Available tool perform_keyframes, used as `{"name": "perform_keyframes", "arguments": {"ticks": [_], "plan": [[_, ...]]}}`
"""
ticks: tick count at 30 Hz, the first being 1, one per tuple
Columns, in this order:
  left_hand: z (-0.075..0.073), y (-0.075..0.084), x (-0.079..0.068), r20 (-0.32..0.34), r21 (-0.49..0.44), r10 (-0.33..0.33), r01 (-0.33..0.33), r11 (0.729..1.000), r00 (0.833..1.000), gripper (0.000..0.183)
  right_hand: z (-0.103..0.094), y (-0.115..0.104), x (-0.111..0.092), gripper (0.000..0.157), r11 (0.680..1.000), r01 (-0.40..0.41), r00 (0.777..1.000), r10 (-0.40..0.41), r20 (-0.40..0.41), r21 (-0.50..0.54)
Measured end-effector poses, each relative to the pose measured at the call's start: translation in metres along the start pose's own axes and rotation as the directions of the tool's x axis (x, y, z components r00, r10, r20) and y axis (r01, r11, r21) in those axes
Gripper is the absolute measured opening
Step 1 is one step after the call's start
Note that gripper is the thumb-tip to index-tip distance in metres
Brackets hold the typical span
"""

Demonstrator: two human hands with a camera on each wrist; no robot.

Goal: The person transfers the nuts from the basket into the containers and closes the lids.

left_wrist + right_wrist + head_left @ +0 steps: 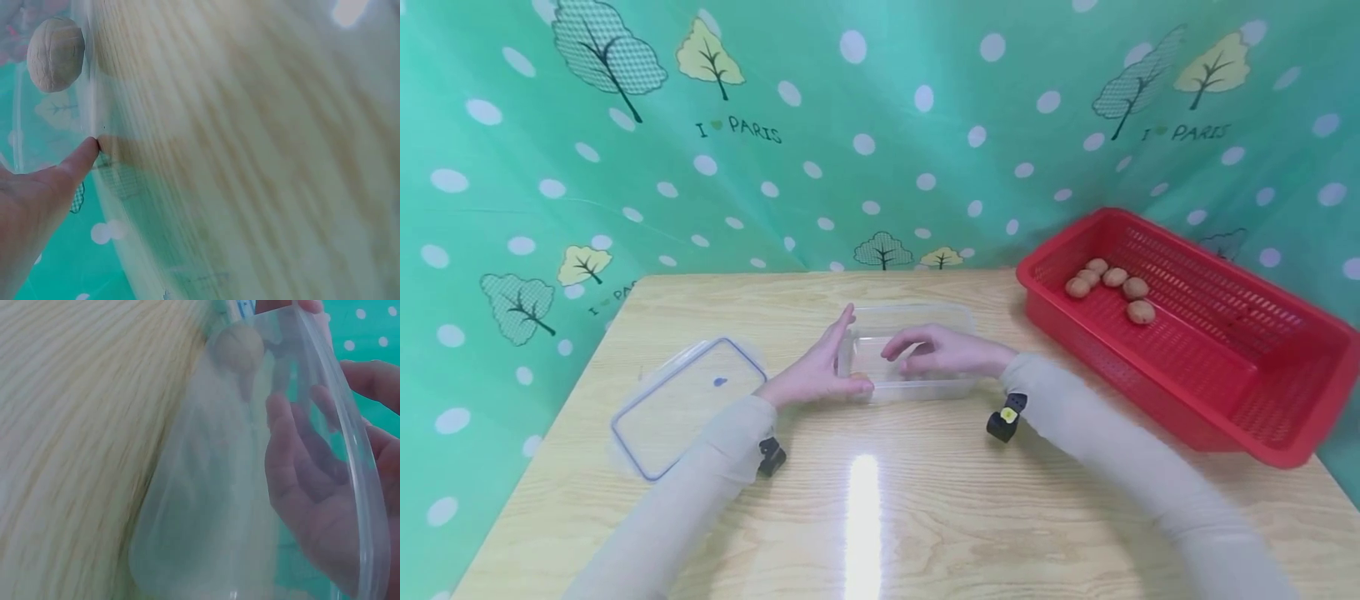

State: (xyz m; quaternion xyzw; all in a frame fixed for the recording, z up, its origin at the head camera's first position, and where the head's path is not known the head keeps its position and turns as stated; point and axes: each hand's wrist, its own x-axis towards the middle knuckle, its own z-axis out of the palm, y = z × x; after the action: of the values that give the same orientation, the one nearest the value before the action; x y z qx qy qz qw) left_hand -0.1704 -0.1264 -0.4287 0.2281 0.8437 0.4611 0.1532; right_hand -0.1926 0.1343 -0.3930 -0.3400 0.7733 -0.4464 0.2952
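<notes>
A clear plastic container point(932, 389) sits on the table with a single walnut point(56, 55) at its left end. My left hand point(816, 371) holds that end, thumb at the near corner and fingers along the side toward the back. In the left wrist view, the thumb tip point(94, 145) touches the container's wall. My right hand point(946, 350) is lowered into the container, its fingers loosely bent and nothing visible between them. Through the plastic in the right wrist view, the walnut point(239, 349) shows apart from the right fingertips.
A clear lid with a blue seal point(688, 408) lies to the left, partly behind my left sleeve. At the right stands a red perforated basket point(1150, 400), with several walnuts point(1141, 312) toward its far left end. A green patterned cloth point(880, 167) hangs behind the table.
</notes>
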Motion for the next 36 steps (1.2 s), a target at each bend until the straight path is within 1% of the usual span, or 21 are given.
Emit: {"name": "perform_keyframes", "arguments": {"ticks": [6, 14, 19, 22, 23, 26, 29, 30, 31, 36], "plan": [[0.001, 0.001, 0.002, 0.012, -0.005, 0.012, -0.012, 1.0, 1.0, 0.125, -0.008, -0.002, -0.01, 0.037, 1.0, -0.018, 1.0, 0.017, -0.019, -0.016], [0.001, -0.001, 0.002, 0.005, 0.016, 0.02, -0.02, 1.0, 1.0, 0.124, -0.022, -0.01, -0.022, 0.035, 1.0, 0.016, 1.0, -0.016, -0.018, -0.005], [0.001, -0.002, 0.002, 0.009, 0.024, 0.019, -0.019, 1.0, 1.0, 0.124, -0.03, -0.013, -0.032, 0.035, 0.999, 0.021, 1.0, -0.021, -0.01, -0.027], [0.001, -0.001, 0.002, 0.009, 0.023, 0.032, -0.032, 0.999, 0.999, 0.123, -0.034, -0.016, -0.038, 0.034, 0.999, 0.026, 1.0, -0.026, -0.006, -0.039], [0.0, 0.005, 0.0, 0.012, 0.021, 0.031, -0.031, 0.999, 0.999, 0.121, -0.036, -0.017, -0.04, 0.034, 0.999, 0.027, 1.0, -0.027, -0.005, -0.043], [-0.001, 0.006, -0.001, 0.011, 0.018, 0.036, -0.036, 0.999, 0.999, 0.121, -0.041, -0.02, -0.046, 0.035, 0.998, 0.029, 1.0, -0.029, 0.0, -0.049], [-0.002, 0.005, -0.002, 0.009, 0.015, 0.025, -0.025, 1.0, 1.0, 0.122, -0.045, -0.021, -0.051, 0.035, 0.999, 0.012, 1.0, -0.013, -0.007, -0.05], [-0.001, -0.001, 0.0, 0.006, 0.017, 0.031, -0.031, 0.999, 1.0, 0.124, -0.046, -0.021, -0.053, 0.035, 0.999, 0.002, 1.0, -0.002, -0.01, -0.047], [-0.001, -0.001, 0.0, 0.005, 0.019, 0.029, -0.029, 0.999, 1.0, 0.124, -0.048, -0.021, -0.056, 0.034, 0.999, -0.013, 1.0, 0.012, -0.017, -0.048], [0.0, -0.002, 0.001, 0.006, 0.021, 0.043, -0.043, 0.999, 0.999, 0.124, -0.056, -0.023, -0.07, 0.035, 0.994, -0.085, 0.994, 0.079, -0.079, -0.066]]}}
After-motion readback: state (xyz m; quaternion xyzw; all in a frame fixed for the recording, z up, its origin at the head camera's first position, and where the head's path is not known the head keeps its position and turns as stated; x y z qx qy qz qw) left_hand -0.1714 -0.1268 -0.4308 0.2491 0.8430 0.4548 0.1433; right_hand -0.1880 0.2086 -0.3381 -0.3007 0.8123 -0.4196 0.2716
